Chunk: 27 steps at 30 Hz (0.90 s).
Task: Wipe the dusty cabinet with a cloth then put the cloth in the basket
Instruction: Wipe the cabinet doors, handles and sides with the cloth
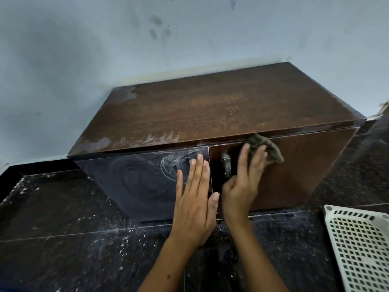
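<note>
Left hand: your left hand (194, 199) lies flat on the left door (147, 182), fingers straight, holding nothing.
Right hand: your right hand (244, 186) presses the cloth (266, 150) against the right door (294, 169), fingers spread over it rather than wrapped round.
Cloth: high on the right door, just beside the handle (226, 165), its top at the lid edge.
Cabinet: cabinet (210, 114) top mostly wiped; pale dust along the front-left edge and back-left corner; smears on the left door.
Basket: white basket (362, 249) on the floor (63, 239) to your right, apart from the cabinet.
Risk 1: the cloth may snag on the handle during a leftward stroke.
Risk 2: a loose hold could let the cloth slip to the gritty floor.
Risk 3: your bare left palm may smear dust on the left door.
</note>
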{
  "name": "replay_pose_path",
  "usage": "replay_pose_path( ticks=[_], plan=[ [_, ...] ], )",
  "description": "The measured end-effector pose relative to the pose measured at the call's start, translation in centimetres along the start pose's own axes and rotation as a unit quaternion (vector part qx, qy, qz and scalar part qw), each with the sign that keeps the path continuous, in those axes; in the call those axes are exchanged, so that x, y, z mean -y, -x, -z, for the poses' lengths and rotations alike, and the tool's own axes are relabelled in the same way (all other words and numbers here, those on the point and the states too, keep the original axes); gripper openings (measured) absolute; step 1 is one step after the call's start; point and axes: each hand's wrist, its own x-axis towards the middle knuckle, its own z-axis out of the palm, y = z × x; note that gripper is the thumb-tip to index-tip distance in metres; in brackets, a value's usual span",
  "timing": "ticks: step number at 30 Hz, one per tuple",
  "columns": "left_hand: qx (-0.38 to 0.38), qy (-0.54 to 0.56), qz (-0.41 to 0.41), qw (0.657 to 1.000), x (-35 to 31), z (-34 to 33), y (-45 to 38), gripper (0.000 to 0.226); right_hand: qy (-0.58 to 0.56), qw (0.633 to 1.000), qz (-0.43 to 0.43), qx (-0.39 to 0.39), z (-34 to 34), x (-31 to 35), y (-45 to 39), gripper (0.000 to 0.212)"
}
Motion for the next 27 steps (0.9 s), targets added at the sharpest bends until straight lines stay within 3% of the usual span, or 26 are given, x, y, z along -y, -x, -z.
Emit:
replay_pose_path(
  ticks=[4, 11, 18, 21, 27],
  plan=[
    [-0.039, 0.041, 0.018, 0.998, 0.4, 0.7, 0.4, 0.063, -0.001, 0.999, 0.022, 0.032, -0.6, 3.4, 1.2, 0.057],
    [-0.050, 0.074, 0.032, 0.996, 0.9, 1.6, 0.2, 0.064, -0.002, 0.983, 0.136, 0.120, -3.0, 3.2, 5.1, 0.062],
    [0.005, 0.064, 0.042, 0.997, 1.6, 1.7, 0.6, 0.063, -0.038, 0.976, 0.091, 0.193, -3.6, -0.9, 8.4, 0.078],
    [0.039, 0.058, 0.049, 0.996, 1.4, 1.6, 1.0, 0.066, -0.013, 0.967, 0.031, 0.252, -3.5, -2.6, 10.1, 0.091],
    [0.094, 0.038, 0.030, 0.994, 0.6, 1.6, 1.3, 0.071, -0.041, 0.965, 0.005, 0.259, -3.0, -3.6, 10.6, 0.079]
  ],
)
